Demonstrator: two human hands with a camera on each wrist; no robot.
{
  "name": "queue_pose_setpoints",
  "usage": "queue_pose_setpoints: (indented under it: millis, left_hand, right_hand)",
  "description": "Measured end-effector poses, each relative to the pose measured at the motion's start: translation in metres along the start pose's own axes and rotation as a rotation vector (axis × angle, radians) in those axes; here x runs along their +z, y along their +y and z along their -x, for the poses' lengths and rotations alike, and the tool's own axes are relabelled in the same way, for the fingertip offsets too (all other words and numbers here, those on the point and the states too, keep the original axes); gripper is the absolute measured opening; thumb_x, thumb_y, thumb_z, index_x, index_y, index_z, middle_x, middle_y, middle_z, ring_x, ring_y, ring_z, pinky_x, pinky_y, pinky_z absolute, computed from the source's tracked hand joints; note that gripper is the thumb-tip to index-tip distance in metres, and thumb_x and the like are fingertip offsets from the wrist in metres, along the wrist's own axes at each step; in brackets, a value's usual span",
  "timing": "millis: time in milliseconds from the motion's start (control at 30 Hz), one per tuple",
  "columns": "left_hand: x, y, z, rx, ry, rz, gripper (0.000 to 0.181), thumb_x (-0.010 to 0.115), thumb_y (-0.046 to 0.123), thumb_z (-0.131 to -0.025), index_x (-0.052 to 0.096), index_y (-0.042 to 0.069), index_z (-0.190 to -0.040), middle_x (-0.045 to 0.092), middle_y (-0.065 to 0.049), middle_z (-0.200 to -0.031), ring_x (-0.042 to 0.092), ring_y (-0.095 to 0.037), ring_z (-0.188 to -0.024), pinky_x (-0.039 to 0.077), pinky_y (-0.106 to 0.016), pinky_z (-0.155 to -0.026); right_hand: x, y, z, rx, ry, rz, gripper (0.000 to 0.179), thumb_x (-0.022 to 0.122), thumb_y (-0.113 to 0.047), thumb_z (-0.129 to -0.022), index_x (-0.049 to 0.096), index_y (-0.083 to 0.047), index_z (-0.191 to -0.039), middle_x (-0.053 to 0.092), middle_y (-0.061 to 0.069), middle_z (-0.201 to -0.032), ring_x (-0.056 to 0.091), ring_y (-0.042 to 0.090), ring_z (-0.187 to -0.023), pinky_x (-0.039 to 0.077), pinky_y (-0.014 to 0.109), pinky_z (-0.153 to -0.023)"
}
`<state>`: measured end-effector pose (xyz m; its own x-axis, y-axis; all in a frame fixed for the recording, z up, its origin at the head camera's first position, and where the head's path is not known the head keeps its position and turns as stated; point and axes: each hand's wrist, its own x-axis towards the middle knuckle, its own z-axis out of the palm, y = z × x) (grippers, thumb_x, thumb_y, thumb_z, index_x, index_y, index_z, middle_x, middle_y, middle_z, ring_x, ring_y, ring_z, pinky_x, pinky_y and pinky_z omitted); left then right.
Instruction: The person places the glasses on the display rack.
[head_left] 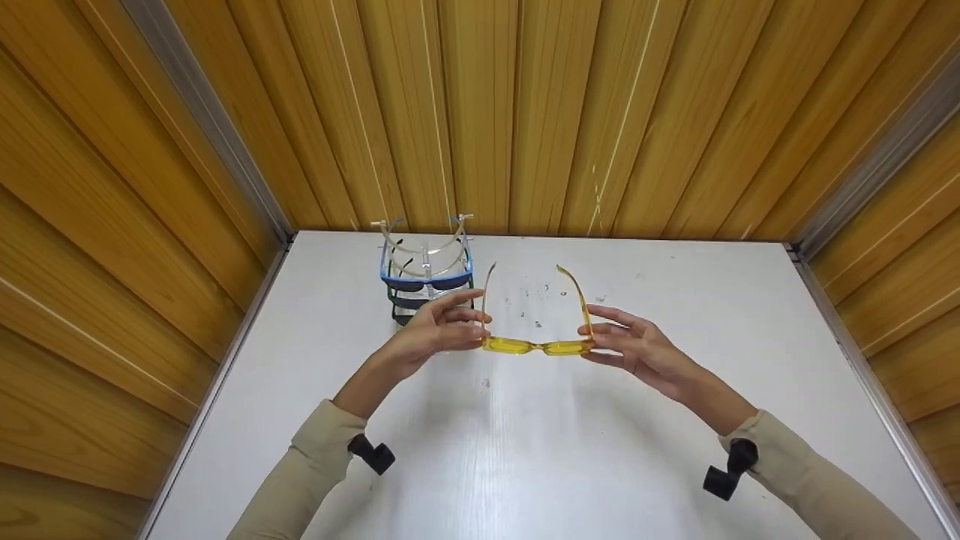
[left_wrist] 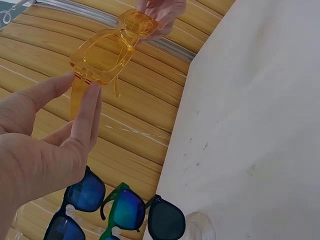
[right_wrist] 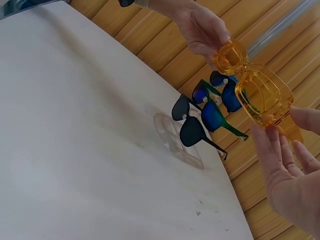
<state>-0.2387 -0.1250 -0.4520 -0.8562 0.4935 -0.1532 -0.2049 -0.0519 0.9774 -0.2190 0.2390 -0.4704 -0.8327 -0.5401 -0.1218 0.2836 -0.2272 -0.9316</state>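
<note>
A pair of yellow see-through glasses (head_left: 507, 345) is held up above the white table, temples unfolded and pointing away. My left hand (head_left: 427, 334) pinches the left hinge corner between thumb and fingers. At the opposite corner my right hand (head_left: 645, 349) pinches the frame the same way. Behind the left hand stands a clear display stand (right_wrist: 167, 132) bearing several sunglasses one above another: a blue-framed pair (head_left: 427, 283), a green-framed pair (right_wrist: 212, 115) and a black pair (right_wrist: 191, 131). In the head view the left hand partly hides the lower pairs.
The white table (head_left: 480, 465) is bounded by wood-patterned walls (head_left: 480, 112) at the back and both sides, with metal strips along the corners. Small dark specks (head_left: 537, 324) mark the tabletop beyond the glasses. Black wrist cameras (head_left: 372, 454) sit on both sleeves.
</note>
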Motion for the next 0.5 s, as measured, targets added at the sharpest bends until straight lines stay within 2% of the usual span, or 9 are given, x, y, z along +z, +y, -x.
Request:
queue_pose_setpoints:
  millis: [200,333,500]
  left_hand:
    - [-0.007,0.016,0.003,0.054,0.018,0.005,0.07,0.072,0.001,-0.091,0.043,0.01,-0.154,0.07,-0.006,-0.123,0.071,-0.014,-0.107,0.06,-0.034,-0.097]
    - [-0.013,0.028,0.008,0.092,0.028,-0.021,0.07,0.072,0.002,-0.091,0.042,0.008,-0.154,0.068,-0.011,-0.127,0.071,-0.013,-0.107,0.061,-0.034,-0.097]
    - [-0.022,0.043,0.015,0.1,0.062,-0.06,0.072,0.072,0.004,-0.092,0.041,0.011,-0.156,0.068,-0.009,-0.129,0.071,-0.014,-0.107,0.061,-0.032,-0.095]
  right_hand:
    - [0.012,-0.018,-0.01,-0.023,0.031,0.009,0.052,0.057,0.002,-0.101,0.043,-0.004,-0.151,0.07,0.005,-0.122,0.071,0.017,-0.112,0.057,0.038,-0.105]
    - [0.022,-0.028,-0.017,-0.038,0.043,0.015,0.047,0.058,0.001,-0.1,0.05,-0.009,-0.145,0.071,0.004,-0.121,0.071,0.017,-0.112,0.057,0.038,-0.104]
    - [0.036,-0.037,-0.028,-0.049,0.06,0.017,0.05,0.06,0.0,-0.099,0.048,-0.008,-0.146,0.07,0.004,-0.121,0.071,0.018,-0.112,0.057,0.038,-0.104]
